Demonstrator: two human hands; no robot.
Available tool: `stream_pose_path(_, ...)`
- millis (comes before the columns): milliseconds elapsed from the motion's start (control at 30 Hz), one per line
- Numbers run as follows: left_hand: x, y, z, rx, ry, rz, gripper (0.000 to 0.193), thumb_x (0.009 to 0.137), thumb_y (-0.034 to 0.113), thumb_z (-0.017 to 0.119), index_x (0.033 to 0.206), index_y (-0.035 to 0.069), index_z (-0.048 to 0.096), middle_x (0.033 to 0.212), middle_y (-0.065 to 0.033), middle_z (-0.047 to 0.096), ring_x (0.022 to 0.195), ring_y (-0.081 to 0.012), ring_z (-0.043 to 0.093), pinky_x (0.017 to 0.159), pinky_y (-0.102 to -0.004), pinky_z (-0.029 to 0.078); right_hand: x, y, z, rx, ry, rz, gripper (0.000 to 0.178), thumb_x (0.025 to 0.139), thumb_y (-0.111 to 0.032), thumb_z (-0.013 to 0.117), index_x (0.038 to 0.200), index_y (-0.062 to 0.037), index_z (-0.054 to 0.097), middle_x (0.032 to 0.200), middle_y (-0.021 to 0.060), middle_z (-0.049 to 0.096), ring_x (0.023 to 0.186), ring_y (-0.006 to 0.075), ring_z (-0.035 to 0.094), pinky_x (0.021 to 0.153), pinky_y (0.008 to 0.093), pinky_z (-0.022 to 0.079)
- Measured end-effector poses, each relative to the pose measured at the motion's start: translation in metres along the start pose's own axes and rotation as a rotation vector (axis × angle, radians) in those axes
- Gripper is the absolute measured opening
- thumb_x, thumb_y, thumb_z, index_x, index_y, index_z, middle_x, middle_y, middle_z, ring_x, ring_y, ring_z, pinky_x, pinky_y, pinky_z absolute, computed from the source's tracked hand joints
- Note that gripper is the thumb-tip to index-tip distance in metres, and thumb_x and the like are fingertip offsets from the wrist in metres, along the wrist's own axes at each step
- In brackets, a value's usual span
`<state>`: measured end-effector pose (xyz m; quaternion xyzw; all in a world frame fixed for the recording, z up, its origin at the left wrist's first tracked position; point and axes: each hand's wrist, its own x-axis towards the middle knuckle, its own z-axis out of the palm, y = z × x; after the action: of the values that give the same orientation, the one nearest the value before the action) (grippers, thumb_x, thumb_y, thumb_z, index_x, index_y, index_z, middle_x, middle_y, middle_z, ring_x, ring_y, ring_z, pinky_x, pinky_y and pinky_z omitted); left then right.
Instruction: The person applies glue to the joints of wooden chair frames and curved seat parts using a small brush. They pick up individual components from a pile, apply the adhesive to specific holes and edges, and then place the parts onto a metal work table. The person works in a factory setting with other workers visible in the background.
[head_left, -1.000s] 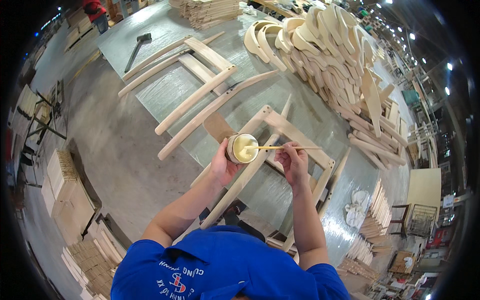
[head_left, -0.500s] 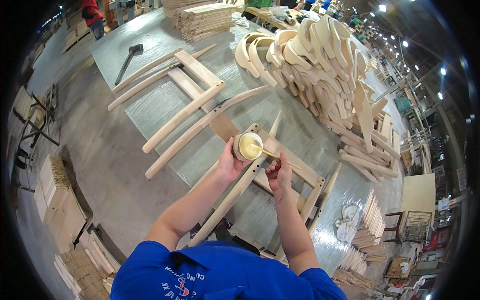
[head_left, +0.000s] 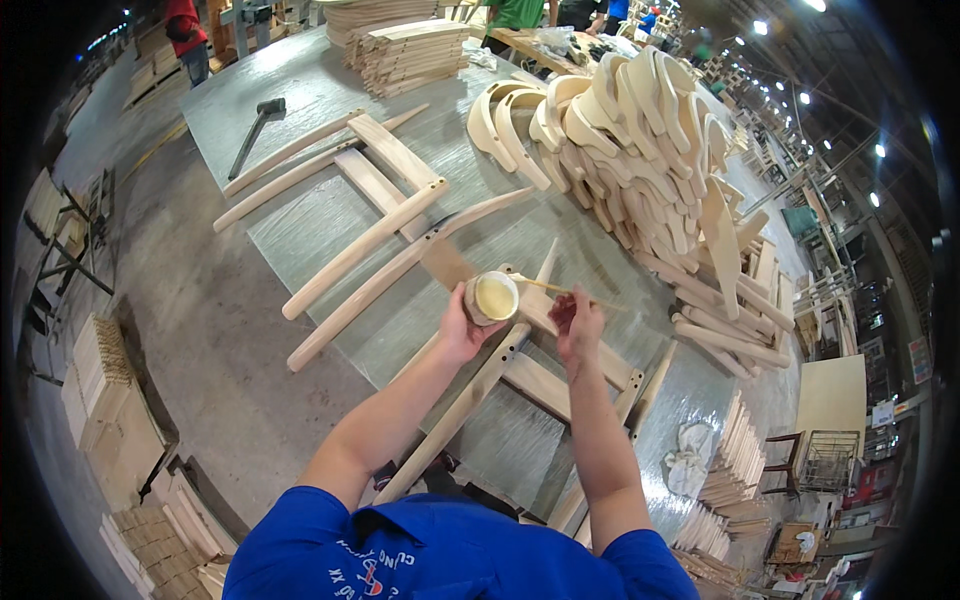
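My left hand (head_left: 462, 328) is wrapped round a small cup (head_left: 478, 303) of pale yellow, glue-like paste (head_left: 494, 297), its mouth tipped toward me. Between the fingers of my right hand (head_left: 580, 325) is a thin wooden stick (head_left: 545, 287), its paste-smeared tip just beyond the cup's rim, to the right. Both hands are above a wooden chair frame (head_left: 538, 386) with dark round holes at its joints; the cup and my forearms hide parts of it. A flat brown piece (head_left: 447, 262) lies just behind the cup.
A second wooden frame (head_left: 366, 238) lies to the left on the film-covered table (head_left: 300, 190), near a black mallet (head_left: 262, 128). Curved wooden parts (head_left: 625, 130) are heaped at the far right, with straight legs (head_left: 735, 320) nearer. A crumpled white cloth (head_left: 690, 460) lies at the right edge.
The stick has come up out of the paste and its tip now shows outside the cup. My right hand has moved up and slightly right; the left holds the cup nearly still.
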<state>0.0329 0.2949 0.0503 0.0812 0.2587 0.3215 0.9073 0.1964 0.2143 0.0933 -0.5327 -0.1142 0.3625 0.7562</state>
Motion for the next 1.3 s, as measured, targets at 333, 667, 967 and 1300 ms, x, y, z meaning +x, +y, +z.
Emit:
stream_pose_path(333, -0.059, 0.002, -0.08, 0.141, 0.103, 0.009, 0.052, 0.096, 0.048, 0.025, 0.124, 0.011, 0.048, 0.119, -0.0087, 0.057, 0.104, -0.0252, 0.059, 0.086, -0.0427, 0.05, 0.03, -0.021, 0.054, -1.166, -0.294, -0.882, 0.019, 0.082, -0.02, 0.063, 0.077, -0.0032, 0.057, 0.07, 0.0115, 0.061, 0.064, 0.0227, 0.061, 0.06, 0.0325, 0.046)
stream_pose_path(667, -0.061, 0.004, -0.08, 0.14, 0.087, -0.002, 0.048, 0.098, 0.044, 0.025, 0.124, 0.009, 0.047, 0.117, -0.0094, 0.058, 0.103, -0.0246, 0.06, 0.085, -0.0403, 0.051, 0.042, -0.007, 0.063, -1.356, -0.329, -0.989, 0.016, 0.081, -0.02, 0.063, 0.074, -0.0061, 0.058, 0.067, 0.0062, 0.06, 0.068, 0.0243, 0.058, 0.063, 0.0362, 0.042)
stream_pose_path(967, -0.061, 0.003, -0.08, 0.118, 0.097, 0.004, 0.049, 0.097, 0.045, 0.026, 0.124, 0.009, 0.046, 0.117, -0.0098, 0.057, 0.103, -0.0246, 0.06, 0.086, -0.0392, 0.051, 0.047, 0.0, 0.06, -1.394, -0.332, -0.977, 0.013, 0.08, -0.02, 0.063, 0.074, -0.0093, 0.059, 0.064, 0.0027, 0.059, 0.067, 0.0225, 0.057, 0.064, 0.0369, 0.041)
stream_pose_path(1300, -0.063, 0.003, -0.08, 0.111, 0.131, -0.003, 0.048, 0.097, 0.045, 0.03, 0.121, 0.009, 0.049, 0.116, -0.0093, 0.058, 0.102, -0.0244, 0.06, 0.086, -0.0403, 0.051, 0.058, -0.01, 0.06, -1.384, -0.247, -0.967, 0.014, 0.08, -0.021, 0.063, 0.073, -0.0097, 0.059, 0.062, 0.0019, 0.059, 0.065, 0.0215, 0.056, 0.064, 0.0361, 0.039)
